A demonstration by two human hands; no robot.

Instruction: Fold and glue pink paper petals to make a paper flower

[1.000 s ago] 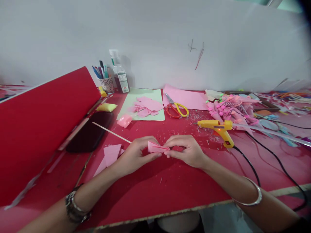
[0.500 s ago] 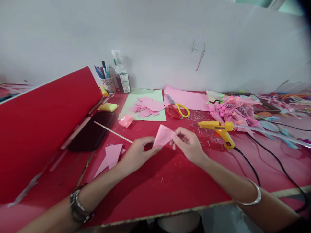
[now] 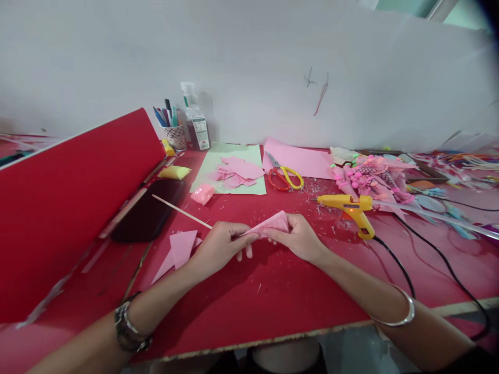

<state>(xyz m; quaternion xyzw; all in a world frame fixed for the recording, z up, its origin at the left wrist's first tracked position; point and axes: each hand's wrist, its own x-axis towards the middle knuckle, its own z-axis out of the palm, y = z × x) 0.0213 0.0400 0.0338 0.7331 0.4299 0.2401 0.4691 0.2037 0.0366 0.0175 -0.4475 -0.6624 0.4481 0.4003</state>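
Pink piece [image 3: 270,224]: it is up between the two hands, over the red desk [image 3: 234,317]. It looks curled, wide on the right and thin on the left.
Left hand [image 3: 226,243]: its grip pinches the thin end, thumb on the near side.
Right hand [image 3: 304,238]: its grip pinches the wide end, thumb in front and fingers behind.
Good way to curl: hold the thin end snug and turn the wide end slowly, so the edges meet neatly.
How hard: pinch softly, as a hard squeeze could make a crease.
Glue gun [image 3: 353,205]: it lies past the right hand with its small light on, so fingers should mind the tip.
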